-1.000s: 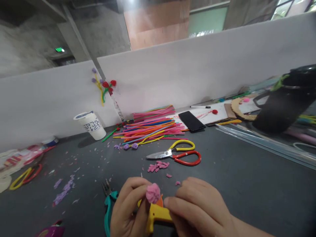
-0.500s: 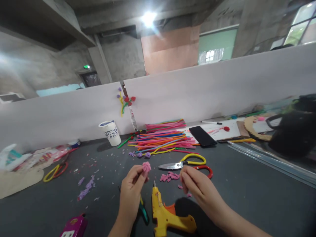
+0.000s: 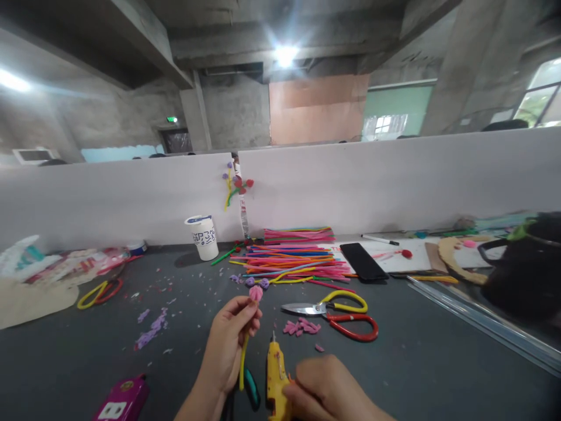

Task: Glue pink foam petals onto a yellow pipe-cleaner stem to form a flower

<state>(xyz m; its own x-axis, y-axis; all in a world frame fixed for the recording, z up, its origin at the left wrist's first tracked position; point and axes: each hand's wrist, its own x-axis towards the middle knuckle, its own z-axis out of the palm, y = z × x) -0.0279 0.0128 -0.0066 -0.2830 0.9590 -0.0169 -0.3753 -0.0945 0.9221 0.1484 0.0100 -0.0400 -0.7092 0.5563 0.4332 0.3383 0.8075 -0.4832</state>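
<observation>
My left hand (image 3: 234, 336) pinches a small pink flower (image 3: 255, 293) made of fuzzy petals. Its yellow pipe-cleaner stem (image 3: 242, 365) runs down below my fingers. My right hand (image 3: 335, 386), a little blurred, is closed around the handle of a yellow hot glue gun (image 3: 276, 365) and covers its trigger. The gun's nozzle points away from me. Just beyond it lies a heap of cut pink petals (image 3: 301, 326), with one loose petal (image 3: 319, 348) closer. Teal-handled pliers (image 3: 252, 389) lie partly hidden beside my left wrist.
Large scissors (image 3: 346, 310) with yellow and red handles lie behind the petals. Farther back are many coloured pipe cleaners (image 3: 289, 260), a phone (image 3: 363, 261) and a white cup (image 3: 202, 238). A purple power socket (image 3: 123, 400) sits front left; a black jug (image 3: 526, 263) stands right.
My right hand has moved from beside the scissors down and left onto the glue gun's handle. My left hand has shifted slightly, and the yellow stem now shows. The camera view has tilted.
</observation>
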